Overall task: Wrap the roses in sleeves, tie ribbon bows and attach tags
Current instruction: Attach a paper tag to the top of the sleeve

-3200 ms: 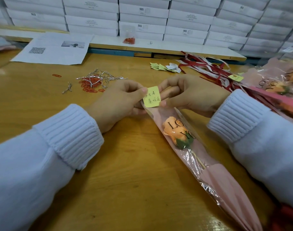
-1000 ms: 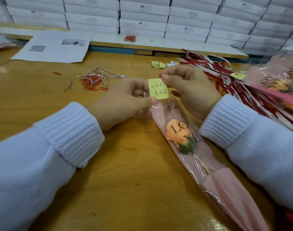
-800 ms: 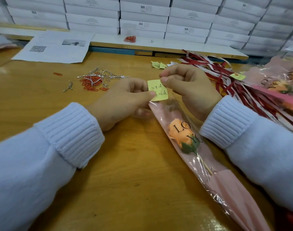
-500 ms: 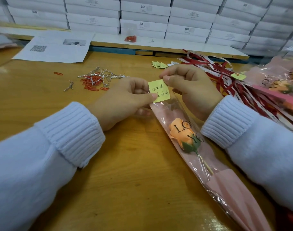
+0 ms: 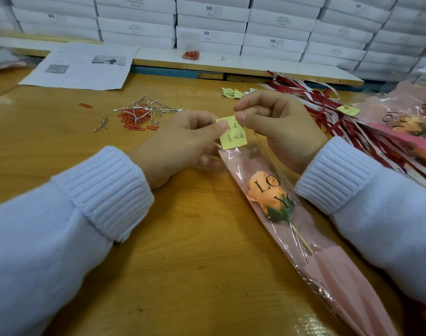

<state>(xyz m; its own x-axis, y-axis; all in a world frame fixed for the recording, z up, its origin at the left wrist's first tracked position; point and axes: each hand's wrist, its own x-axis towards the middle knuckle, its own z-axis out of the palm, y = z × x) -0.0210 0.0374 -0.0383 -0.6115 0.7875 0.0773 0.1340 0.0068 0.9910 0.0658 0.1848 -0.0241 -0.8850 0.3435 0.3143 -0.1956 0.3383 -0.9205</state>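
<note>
**One tag going on at the mouth of the sleeve**

The step in hand appears to be the attaching of the tag. The orange rose is already inside its pink and clear sleeve, which lies slantwise on the tabletop, bloom toward the far end and stem toward the person's right side. The small yellow tag sits at the open far end of the sleeve, and both hands hold it there. The left hand pinches its upper left corner with the thumb on top. The right hand, fingers curled, pinches its upper right edge. Whether the right hand also holds a clip cannot be told.

The next move probably calls for a fastener. A heap of red paper clips and silver twist ties lies near the left hand, so one hand would need to keep tag and film together while the other fetches one. No bow is seen on this sleeve, and the red and white ribbons wait behind the right hand.

As for writing, the tag carries two lines of handwritten Chinese characters, too loose to read surely. The sleeve shows the letters "LO" and "YO" over the bloom, likely "LOVE YOU". Several stacked white boxes are marked "SGS". The printed sheet bears a QR code and a small photo.
</note>
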